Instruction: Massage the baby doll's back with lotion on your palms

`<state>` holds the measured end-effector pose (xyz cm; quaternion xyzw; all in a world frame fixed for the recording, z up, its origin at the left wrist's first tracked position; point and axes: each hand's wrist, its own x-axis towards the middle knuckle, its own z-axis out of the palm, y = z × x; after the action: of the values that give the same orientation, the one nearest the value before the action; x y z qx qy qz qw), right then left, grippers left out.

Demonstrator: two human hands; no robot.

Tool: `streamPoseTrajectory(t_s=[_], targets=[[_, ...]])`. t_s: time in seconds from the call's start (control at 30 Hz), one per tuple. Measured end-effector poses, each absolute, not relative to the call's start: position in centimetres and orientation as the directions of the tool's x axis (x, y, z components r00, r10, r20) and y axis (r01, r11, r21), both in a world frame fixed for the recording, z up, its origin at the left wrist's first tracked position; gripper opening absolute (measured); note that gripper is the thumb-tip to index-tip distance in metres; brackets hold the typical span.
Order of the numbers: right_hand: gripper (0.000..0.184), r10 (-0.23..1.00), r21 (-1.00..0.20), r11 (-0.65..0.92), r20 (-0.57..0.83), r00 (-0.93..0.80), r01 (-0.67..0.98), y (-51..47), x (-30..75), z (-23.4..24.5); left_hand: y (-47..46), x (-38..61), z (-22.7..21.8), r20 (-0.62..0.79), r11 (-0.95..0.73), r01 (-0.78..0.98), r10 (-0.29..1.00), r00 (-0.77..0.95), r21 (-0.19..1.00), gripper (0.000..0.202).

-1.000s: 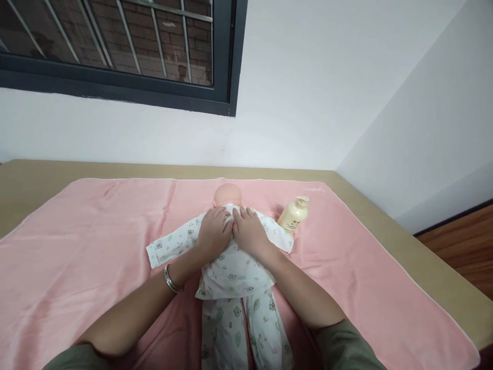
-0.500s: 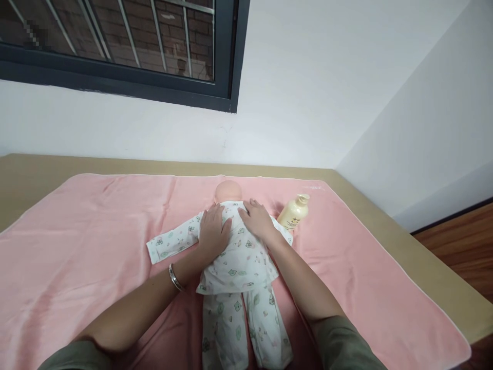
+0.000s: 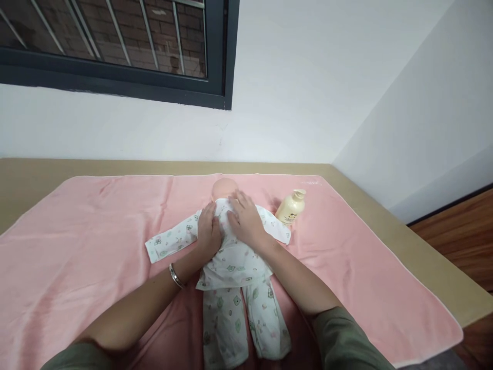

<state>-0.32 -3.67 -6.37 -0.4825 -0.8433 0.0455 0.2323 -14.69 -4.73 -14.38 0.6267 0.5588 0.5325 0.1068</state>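
Observation:
A baby doll lies on a pink blanket, its bald head away from me and no face showing. It wears a white patterned top and matching trousers, with the sleeves spread to both sides. My left hand rests along the left side of the doll's upper body, fingers stretched and close together. Across the upper right of the top lies my right hand, flat with its fingers apart, the fingertips near the doll's neck. Neither hand grasps anything.
A cream pump bottle stands tilted by the doll's right-hand sleeve. The pink blanket covers most of a tan surface. Behind it rises a white wall with a dark-framed window. Wood-grain panelling is at the right.
My right hand has slid left and slightly up toward the doll's neck. My left hand has shifted a little to the left side of the top. The camera view has shifted slightly.

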Motion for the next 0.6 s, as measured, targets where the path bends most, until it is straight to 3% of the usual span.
streamPoseTrajectory(t_s=[0.07, 0.2, 0.37, 0.43, 0.6], targets=[[0.051, 0.833, -0.305, 0.528, 0.368, -0.414, 0.793, -3.5, 0.0, -6.2, -4.8, -14.7, -14.3, 0.525, -0.333, 0.577, 0.827, -0.200, 0.746, 0.047], [0.050, 0.810, -0.290, 0.586, 0.225, -0.541, 0.756, -3.3, 0.3, -6.2, -4.8, -14.8, -14.2, 0.523, -0.340, 0.588, 0.835, -0.170, 0.734, 0.042], [0.051, 0.815, -0.277, 0.573, 0.294, -0.500, 0.771, -3.5, 0.2, -6.5, -4.4, -14.8, -14.2, 0.552, -0.353, 0.631, 0.821, -0.145, 0.691, 0.039], [0.050, 0.806, -0.263, 0.590, 0.259, -0.533, 0.764, -3.2, 0.4, -6.6, -4.3, -14.9, -14.1, 0.561, -0.355, 0.652, 0.817, -0.132, 0.670, 0.040], [0.045, 0.838, -0.254, 0.546, 0.141, -0.528, 0.799, -2.1, 3.3, -4.2, -6.5, -14.3, -13.0, 0.577, -0.453, 0.733, 0.810, 0.102, 0.507, 0.042]])
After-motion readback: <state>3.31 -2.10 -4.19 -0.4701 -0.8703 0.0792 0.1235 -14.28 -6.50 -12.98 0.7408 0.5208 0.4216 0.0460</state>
